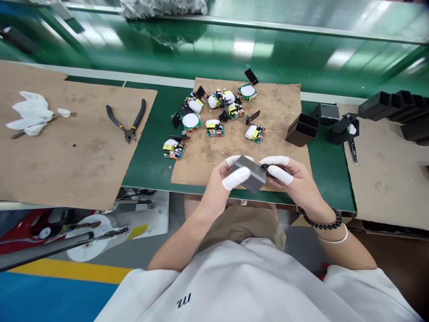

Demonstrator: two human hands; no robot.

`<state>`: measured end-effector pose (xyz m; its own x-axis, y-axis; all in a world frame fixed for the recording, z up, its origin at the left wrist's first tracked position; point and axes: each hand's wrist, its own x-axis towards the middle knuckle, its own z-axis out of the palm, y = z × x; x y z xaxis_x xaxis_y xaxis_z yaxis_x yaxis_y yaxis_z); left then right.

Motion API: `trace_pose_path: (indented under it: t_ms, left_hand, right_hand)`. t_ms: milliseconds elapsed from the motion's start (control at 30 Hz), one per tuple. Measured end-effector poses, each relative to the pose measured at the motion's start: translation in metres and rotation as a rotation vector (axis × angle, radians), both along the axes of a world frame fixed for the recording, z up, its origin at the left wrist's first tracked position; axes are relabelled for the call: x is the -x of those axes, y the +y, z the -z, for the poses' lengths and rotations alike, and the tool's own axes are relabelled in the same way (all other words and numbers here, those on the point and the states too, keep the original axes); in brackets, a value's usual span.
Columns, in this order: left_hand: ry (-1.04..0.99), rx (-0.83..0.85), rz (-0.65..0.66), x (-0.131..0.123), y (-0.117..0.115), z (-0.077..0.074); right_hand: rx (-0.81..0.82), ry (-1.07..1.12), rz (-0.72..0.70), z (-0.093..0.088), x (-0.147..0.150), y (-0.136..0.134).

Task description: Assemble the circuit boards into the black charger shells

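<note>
We hold a dark case (250,174) near the table's front edge (147,172). Our left hand (217,185) grips its sides, maybe to keep it steady. Our right hand (298,179) pinches a small black piece (266,167) at the case's end. Little circuit boards (256,133) sit in front of us, perhaps for easy reach. Two brown tubes (298,133) stand open at the top, but we can't tell what's inside. Farther right, a black holder (338,135) has something white (352,129) showing at its opening.
</note>
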<state>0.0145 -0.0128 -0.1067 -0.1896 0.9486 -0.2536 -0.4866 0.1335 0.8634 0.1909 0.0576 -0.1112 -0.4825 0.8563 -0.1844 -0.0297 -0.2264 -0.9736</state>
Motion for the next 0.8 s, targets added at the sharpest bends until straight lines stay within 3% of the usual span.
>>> trace_pose_path:
  t_ms: [133, 200, 267, 333, 400, 467, 533, 600, 700, 800]
  left_hand:
    - [-0.411, 0.197, 0.056, 0.001, 0.007, 0.006]
    - [-0.548, 0.293, 0.051, 0.001, 0.010, 0.008]
    - [-0.608, 0.351, 0.025, 0.000, 0.011, 0.009]
    - [-0.594, 0.339, -0.002, 0.000, 0.012, 0.010]
    - [-0.534, 0.260, 0.005, 0.000, 0.012, 0.012]
    - [-0.432, 0.168, 0.086, 0.002, 0.009, 0.016]
    - [-0.225, 0.079, 0.176, 0.004, 0.003, 0.024]
    - [0.147, -0.036, 0.183, 0.004, -0.004, 0.037]
    - [0.911, -0.330, 0.043, -0.006, -0.012, 0.061]
    - [1.530, -0.621, -0.155, -0.019, -0.012, 0.078]
  right_hand:
    - [-0.459, -0.224, 0.005, -0.009, -0.005, 0.013]
    - [-0.774, -0.299, -0.005, -0.016, -0.007, 0.018]
    - [-1.140, -0.396, -0.060, -0.026, -0.008, 0.020]
    - [-1.391, -0.518, -0.196, -0.036, -0.005, 0.020]
    - [-1.443, -0.631, -0.363, -0.048, 0.001, 0.022]
    - [-1.342, -0.709, -0.490, -0.063, 0.010, 0.033]
    - [-1.201, -0.760, -0.520, -0.079, 0.020, 0.058]
    - [-1.139, -0.839, -0.398, -0.094, 0.028, 0.098]
    - [-1.079, -1.120, -0.067, -0.103, 0.037, 0.178]
    - [-0.880, -1.301, 0.063, -0.096, 0.041, 0.251]
